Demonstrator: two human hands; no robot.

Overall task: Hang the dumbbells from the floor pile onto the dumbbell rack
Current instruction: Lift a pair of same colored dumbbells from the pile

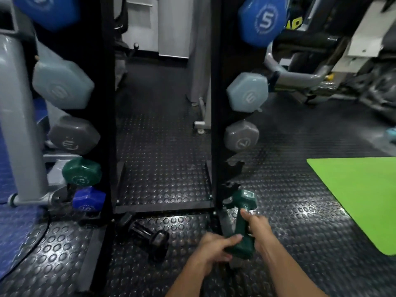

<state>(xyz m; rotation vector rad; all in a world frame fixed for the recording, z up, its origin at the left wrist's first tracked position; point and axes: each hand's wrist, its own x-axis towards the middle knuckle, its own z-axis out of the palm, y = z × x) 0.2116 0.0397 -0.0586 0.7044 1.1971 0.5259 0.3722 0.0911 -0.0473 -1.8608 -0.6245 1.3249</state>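
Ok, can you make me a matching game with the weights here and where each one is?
Things:
1. green dumbbell
2. black dumbbell
3. blue dumbbell marked 5
4. green mat

Places:
A. top of the right rack post
B. lying on the floor by the rack base
C. held in both hands
D. spread on the floor at the right

Pairs: 1-C, 2-B, 3-A, 4-D

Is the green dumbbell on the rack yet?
No. Both hands, left hand and right hand, hold the green dumbbell beside the rack.

Green dumbbell [240, 221] held tilted beside black rack [216, 125] base; black dumbbell [143, 233] on floor (lying flat).
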